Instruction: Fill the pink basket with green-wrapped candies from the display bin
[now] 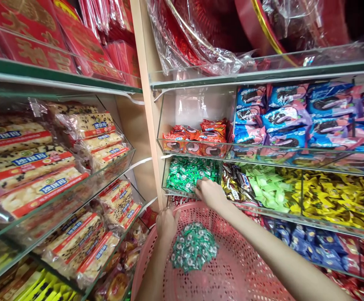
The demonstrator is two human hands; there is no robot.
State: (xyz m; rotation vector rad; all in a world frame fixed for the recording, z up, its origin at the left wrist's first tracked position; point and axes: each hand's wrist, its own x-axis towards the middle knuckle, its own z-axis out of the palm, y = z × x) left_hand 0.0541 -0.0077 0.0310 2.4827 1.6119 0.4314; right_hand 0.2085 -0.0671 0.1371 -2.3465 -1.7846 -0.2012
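Observation:
My left hand [167,223] grips the far rim of a pink perforated basket [232,267], fingers curled over the edge. A pile of small green wrapped candies [193,246] lies inside the basket. My right hand [209,193] reaches over the glass front of a shelf bin full of the same green candies [188,173], fingers curled down into them. What the fingers hold is hidden.
Glass bins to the right hold dark-wrapped chocolates [235,186], lime candies [268,186] and yellow candies [339,196]. Above sit orange packets [197,138] and blue cookie packs [298,117]. Left shelves carry wrapped nougat bars [28,163]. Red decorations [84,37] fill the top.

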